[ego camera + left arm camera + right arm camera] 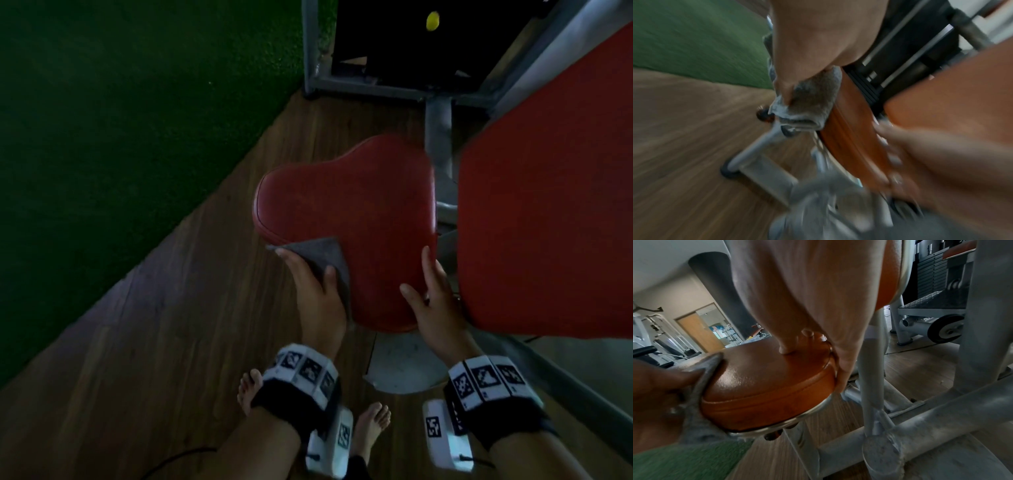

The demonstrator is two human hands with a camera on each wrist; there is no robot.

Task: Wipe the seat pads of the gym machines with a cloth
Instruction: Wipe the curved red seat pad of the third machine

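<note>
The red seat pad [346, 212] sits in the middle of the head view. A grey cloth [320, 255] is draped over its near left rim. My left hand [308, 267] holds the cloth there, thumb on top and fingers along the seat's side. In the left wrist view the cloth [809, 104] is bunched under the palm against the pad's side [846, 129]. My right hand [419, 277] grips the seat's right rim. In the right wrist view its thumb presses the seat [766, 379] from above while its fingers [842, 369] wrap down the far side.
A large red back pad [548, 205] stands close on the right. The grey steel frame [438, 130] and a weight stack with a yellow pin [432, 20] lie beyond the seat. Green turf [120, 120] borders the wooden floor [171, 342]. My bare feet [371, 425] are below.
</note>
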